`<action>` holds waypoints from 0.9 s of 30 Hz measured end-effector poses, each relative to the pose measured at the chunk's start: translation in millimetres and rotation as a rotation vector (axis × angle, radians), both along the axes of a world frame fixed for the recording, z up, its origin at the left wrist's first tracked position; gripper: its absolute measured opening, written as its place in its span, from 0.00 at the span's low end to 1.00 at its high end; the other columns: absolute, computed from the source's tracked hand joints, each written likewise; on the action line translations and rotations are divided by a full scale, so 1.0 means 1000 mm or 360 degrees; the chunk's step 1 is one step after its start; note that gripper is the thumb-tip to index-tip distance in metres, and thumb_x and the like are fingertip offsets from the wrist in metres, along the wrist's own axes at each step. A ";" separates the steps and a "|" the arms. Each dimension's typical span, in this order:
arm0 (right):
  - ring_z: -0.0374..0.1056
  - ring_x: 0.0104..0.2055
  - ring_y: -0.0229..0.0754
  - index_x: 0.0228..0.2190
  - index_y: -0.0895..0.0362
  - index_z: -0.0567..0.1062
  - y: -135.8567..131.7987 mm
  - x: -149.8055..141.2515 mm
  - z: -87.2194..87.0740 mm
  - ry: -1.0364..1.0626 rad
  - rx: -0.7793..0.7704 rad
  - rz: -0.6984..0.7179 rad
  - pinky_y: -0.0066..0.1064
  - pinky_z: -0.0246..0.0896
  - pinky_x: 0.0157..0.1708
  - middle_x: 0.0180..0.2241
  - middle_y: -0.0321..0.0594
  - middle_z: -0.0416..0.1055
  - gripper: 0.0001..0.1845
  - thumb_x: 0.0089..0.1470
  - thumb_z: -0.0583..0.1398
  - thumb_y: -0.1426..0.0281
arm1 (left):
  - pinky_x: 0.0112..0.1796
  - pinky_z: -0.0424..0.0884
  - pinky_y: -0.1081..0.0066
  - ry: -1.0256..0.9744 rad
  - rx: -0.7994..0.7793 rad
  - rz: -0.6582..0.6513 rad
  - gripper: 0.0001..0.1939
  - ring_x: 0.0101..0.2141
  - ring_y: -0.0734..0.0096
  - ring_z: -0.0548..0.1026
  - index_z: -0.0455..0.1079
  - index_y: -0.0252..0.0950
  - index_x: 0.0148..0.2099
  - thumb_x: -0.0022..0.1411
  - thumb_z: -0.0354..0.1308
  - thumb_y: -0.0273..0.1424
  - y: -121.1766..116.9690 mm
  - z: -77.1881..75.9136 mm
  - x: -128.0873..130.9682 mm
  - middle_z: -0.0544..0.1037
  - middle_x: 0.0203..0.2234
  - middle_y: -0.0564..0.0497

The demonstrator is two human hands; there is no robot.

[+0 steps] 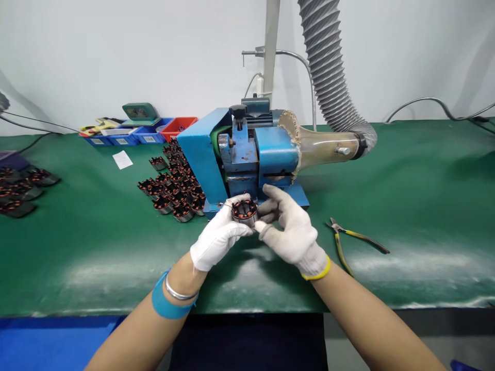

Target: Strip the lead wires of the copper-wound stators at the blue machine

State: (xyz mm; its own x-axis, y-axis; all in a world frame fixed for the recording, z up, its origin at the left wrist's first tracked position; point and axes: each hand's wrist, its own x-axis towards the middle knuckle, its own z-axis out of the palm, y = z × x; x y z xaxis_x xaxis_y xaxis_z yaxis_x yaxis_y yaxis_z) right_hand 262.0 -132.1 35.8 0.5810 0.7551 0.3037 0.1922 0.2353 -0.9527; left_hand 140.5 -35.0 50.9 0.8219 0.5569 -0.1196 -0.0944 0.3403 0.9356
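A motor stator (245,212) with copper windings and a dark toothed top is held upright in front of the blue machine (242,152). My left hand (219,233), in a white glove, grips it from the left, thumb and fingers around its side. A thin wire sticks out near the left fingertips. My right hand (288,224), in a white knitted glove with a yellow cuff, is at the stator's right side. Its thumb and a finger are close to the rim, with the index finger raised and apart; whether they press on the stator is hard to tell.
Several more stators (178,185) stand left of the machine, others (23,190) lie at the far left. Cutting pliers (356,237) lie open on the right. Blue bins (150,135), a red bin (178,127) and a paper slip (122,159) sit behind. A grey hose (328,62) joins the machine.
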 end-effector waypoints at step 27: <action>0.68 0.28 0.38 0.32 0.56 0.75 -0.007 0.014 0.006 -0.0175 -0.0081 0.0062 0.30 0.65 0.29 0.28 0.38 0.74 0.07 0.53 0.58 0.67 | 0.35 0.72 0.65 0.0142 0.0547 0.0154 0.27 0.32 0.66 0.74 0.64 0.39 0.42 0.35 0.62 0.20 -0.002 0.002 0.000 0.73 0.34 0.54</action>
State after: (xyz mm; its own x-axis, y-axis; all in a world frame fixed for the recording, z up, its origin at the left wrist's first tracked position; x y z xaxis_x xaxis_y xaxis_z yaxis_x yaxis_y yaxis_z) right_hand 275.6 -139.2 41.5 0.5161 0.7926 0.3247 0.2880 0.1964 -0.9373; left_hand 140.5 -36.9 52.9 0.7583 0.6516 0.0195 -0.0239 -0.0021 0.9997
